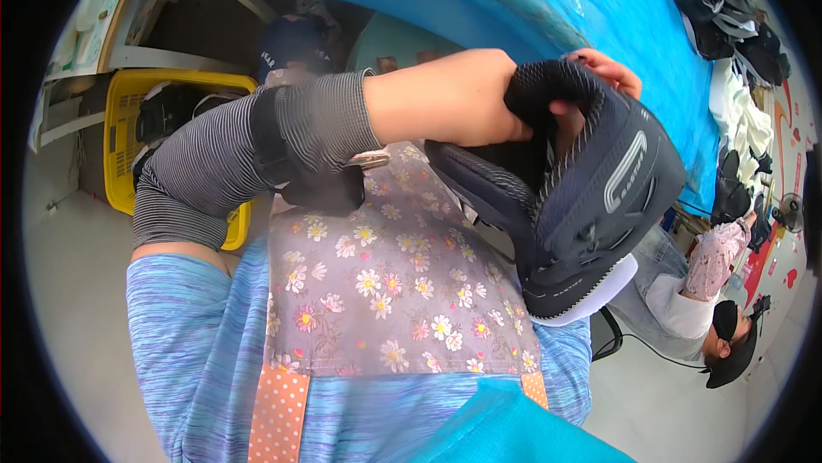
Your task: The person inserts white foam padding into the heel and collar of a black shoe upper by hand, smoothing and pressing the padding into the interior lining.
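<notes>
Workshop bg: blue table [599, 9] far/right w/ dark shoe parts [719, 0] piled at its far right end, yellow crate [120, 103] far left on the floor. We're looking down at our floral apron [385, 283] over a blue knit top. Dark shoe [582, 206] w/ white sole edge is held up in front of us, right of centre, above the apron. Left hand [445, 99] curled, thumb & fingers pinching the shoe's collar. Right hand [610, 69] mostly hidden behind the shoe; only fingertips curled over its top edge. Another person [702, 292] sits near right.
</notes>
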`<state>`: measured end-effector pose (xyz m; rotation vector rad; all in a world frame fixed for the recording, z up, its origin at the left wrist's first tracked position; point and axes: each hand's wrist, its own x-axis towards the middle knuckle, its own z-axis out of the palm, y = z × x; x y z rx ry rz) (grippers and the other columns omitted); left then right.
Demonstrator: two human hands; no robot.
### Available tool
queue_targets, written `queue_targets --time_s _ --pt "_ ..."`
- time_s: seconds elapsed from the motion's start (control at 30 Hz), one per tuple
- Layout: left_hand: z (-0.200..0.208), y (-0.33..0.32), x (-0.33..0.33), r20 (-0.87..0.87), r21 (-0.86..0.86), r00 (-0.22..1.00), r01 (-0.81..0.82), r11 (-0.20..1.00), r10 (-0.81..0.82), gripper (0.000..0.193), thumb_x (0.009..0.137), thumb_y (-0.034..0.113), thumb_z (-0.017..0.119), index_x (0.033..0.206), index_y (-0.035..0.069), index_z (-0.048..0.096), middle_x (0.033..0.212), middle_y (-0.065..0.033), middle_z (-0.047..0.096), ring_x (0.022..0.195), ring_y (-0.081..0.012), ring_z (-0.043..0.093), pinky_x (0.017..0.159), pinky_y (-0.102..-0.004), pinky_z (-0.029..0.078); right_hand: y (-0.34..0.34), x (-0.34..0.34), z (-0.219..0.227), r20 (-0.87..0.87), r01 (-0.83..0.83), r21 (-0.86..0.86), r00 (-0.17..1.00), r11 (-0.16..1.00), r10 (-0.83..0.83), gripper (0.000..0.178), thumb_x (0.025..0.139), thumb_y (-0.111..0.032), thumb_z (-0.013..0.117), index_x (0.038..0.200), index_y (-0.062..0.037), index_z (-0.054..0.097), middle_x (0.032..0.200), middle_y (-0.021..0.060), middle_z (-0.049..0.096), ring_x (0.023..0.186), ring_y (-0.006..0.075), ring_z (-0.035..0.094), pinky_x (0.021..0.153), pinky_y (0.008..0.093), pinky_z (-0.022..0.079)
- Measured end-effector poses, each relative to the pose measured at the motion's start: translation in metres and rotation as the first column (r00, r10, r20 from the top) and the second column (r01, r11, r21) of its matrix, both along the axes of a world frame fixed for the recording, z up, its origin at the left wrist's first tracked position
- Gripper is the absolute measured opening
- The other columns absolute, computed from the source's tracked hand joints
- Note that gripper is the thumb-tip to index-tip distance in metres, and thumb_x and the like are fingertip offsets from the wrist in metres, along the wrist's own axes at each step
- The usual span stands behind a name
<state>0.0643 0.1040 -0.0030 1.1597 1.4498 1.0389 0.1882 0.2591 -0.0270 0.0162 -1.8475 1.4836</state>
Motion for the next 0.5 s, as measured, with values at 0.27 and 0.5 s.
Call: queue_targets --time_s 0.27,0.5 --pt "0.021 -0.007 0.016 -0.488 0.284 0.856 -0.028 0.958 0.17 0.032 0.077 0.028 0.075 0.083 -0.002 0.066 0.074 -0.0207 0.066 0.072 -0.0394 0.066 0.067 -0.0456 0.053 -0.008 -0.004 0.006 -0.121 -0.097 -0.434 0.991 0.896 0.049 0.043 0.083 -0.024 0.08 0.103 -0.0065 0.046 0.074 0.0052 0.056 0.061 0.0146 0.054 0.057 0.0269 0.046" --pt "0.012 -0.013 0.017 -0.552 0.287 0.832 0.127 0.949 0.056 0.042 0.084 0.04 0.069 0.072 0.0 0.063 0.059 -0.0191 0.059 0.056 -0.0412 0.059 0.055 -0.0465 0.049 -0.014 0.004 -0.009 0.029 -0.202 -0.776 0.935 0.598 0.353 0.041 0.088 -0.039 0.073 0.086 -0.0081 0.047 0.061 0.0048 0.047 0.052 0.0142 0.046 0.047 0.0251 0.038"
